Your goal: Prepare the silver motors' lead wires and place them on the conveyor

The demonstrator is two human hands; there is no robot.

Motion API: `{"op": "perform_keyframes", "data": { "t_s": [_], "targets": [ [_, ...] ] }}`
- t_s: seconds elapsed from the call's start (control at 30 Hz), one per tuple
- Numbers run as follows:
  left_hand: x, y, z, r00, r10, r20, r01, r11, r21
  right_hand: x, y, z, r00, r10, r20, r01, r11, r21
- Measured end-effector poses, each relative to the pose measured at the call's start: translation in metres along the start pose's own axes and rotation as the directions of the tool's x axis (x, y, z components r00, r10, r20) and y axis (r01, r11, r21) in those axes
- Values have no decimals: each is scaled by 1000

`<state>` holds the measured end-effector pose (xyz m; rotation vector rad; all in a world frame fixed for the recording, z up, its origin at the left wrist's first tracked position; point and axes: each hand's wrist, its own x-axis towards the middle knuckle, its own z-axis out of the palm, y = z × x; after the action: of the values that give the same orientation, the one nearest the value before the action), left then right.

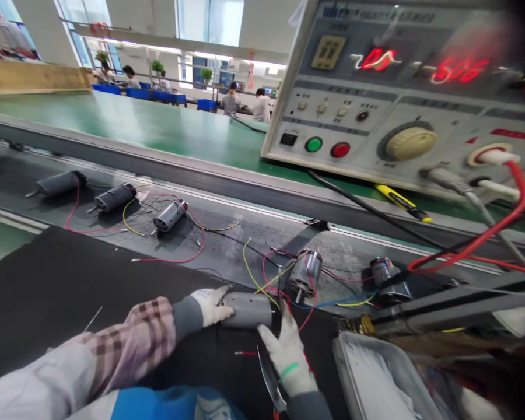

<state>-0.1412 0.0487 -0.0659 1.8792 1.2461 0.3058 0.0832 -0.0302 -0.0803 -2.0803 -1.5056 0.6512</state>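
Note:
My left hand [212, 306], in a white glove, grips the left end of a grey cylindrical motor [247, 309] on a black mat [83, 274]. My right hand [286, 359], gloved with a green band at the wrist, has its fingers spread and touching the motor's right end. A narrow metal blade [269, 379] lies beside my right hand, partly hidden by it. Red and yellow wires trail from the motor. Several more wired motors, including a silver one [305, 273], lie on the grey conveyor belt [231, 245] beyond my hands.
A test instrument [398, 87] with red displays, a dial and red test leads [485, 233] stands at right. A yellow screwdriver [402, 202] lies below it. A grey tub [376, 379] sits at lower right. Co-workers [245, 102] sit beyond a green workbench [114, 122].

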Motion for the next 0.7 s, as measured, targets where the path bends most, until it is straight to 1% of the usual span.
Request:
{"op": "perform_keyframes", "data": {
  "t_s": [0.03,0.07,0.1,0.13,0.17,0.2,0.23,0.27,0.3,0.33,0.4,0.47,0.5,0.53,0.57,0.6,0.63,0.67,0.7],
  "targets": [
    [-9,8,1,997,66,-43,-61,992,109,10,-3,2,1000,-16,8,16,999,-28],
    [-16,17,4,987,146,-71,-127,966,226,18,-6,2,1000,-19,13,19,999,-50],
    [-21,26,9,971,224,-80,-187,926,328,25,-8,2,1000,-9,22,11,998,-62],
    [-22,34,14,957,278,-82,-226,893,388,31,-10,2,1000,5,29,-3,998,-63],
    [-20,39,18,955,283,-93,-228,896,381,35,-10,2,999,22,26,-21,998,-57],
    [-16,43,20,962,245,-119,-195,924,330,38,-11,1,999,40,16,-40,998,-48],
    [-11,43,19,972,181,-149,-139,957,253,39,-11,1,998,56,4,-56,998,-40],
    [-5,40,14,979,103,-179,-74,984,165,40,-11,1,998,64,-3,-64,997,-36],
    [1,34,3,980,26,-198,-9,996,83,40,-11,1,998,67,-10,-67,997,-34],
    [5,26,-12,979,-36,-202,42,999,24,40,-11,1,998,62,-7,-62,998,-33],
    [6,5,-52,972,-114,-206,107,993,-41,40,-10,-1,999,37,26,-36,999,-21],
    [0,-13,-90,961,-193,-199,168,976,-136,40,-8,-3,999,15,43,-15,1000,5],
    [-4,-19,-103,961,-219,-170,176,956,-234,39,-7,-4,999,1,49,-2,1000,21],
    [-8,-23,-110,965,-216,-148,167,944,-284,38,-6,-5,999,-9,53,7,999,37],
    [-10,-23,-108,975,-184,-124,140,944,-300,36,-5,-5,998,-13,53,10,999,52],
    [-10,-21,-100,988,-126,-93,97,958,-270,34,-4,-5,999,-11,51,7,998,66],
    [-8,-17,-85,998,-53,-38,45,980,-195,31,-2,-4,999,-5,47,1,997,82],
    [-5,-12,-67,1000,14,21,-11,995,-101,27,0,-3,999,2,40,-6,995,101],
    [-1,-6,-47,991,49,122,-48,999,-9,23,2,-2,1000,11,28,-14,993,120]
  ]
}}
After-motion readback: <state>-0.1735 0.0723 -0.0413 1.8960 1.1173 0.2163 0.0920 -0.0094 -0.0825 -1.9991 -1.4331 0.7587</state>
